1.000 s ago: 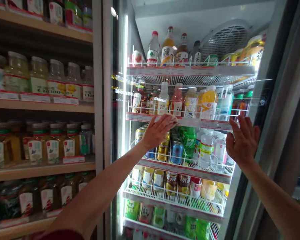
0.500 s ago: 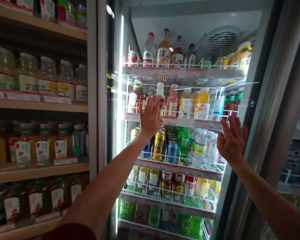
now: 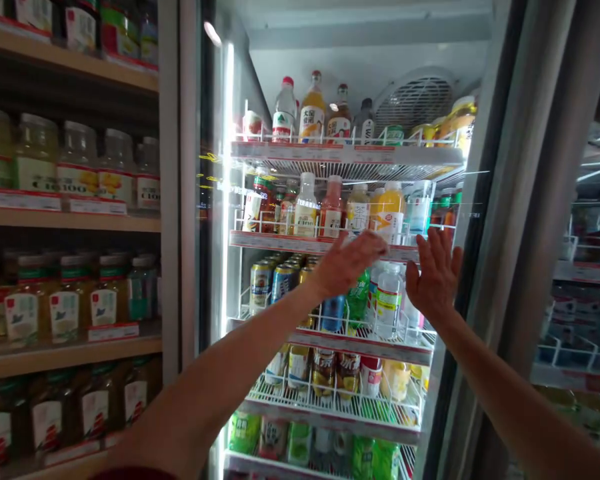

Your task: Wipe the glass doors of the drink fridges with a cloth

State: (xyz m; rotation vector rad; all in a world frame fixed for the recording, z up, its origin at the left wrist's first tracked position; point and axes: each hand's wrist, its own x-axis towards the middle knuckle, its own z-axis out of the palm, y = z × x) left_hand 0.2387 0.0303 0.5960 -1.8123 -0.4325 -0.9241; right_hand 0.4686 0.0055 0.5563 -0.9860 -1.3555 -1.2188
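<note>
Capped bottles (image 3: 103, 301) — labelled — on wooden shelves (image 3: 65, 218)

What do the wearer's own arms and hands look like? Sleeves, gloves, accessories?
The bare, five-fingered left hand and right hand show no gloves. Both forearms are uncovered, with no watch or bracelet visible. The edge of a dark red fabric sleeve shows on the left arm; no right sleeve is in view.

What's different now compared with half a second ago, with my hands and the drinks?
Your left hand has swung right and down, from in front of a pale white-capped bottle to the shelf edge near the orange juice bottle, closer to your right hand. I can't tell whether it holds anything. Your right hand stays open by that shelf's right end; both bottles stay put.
</note>
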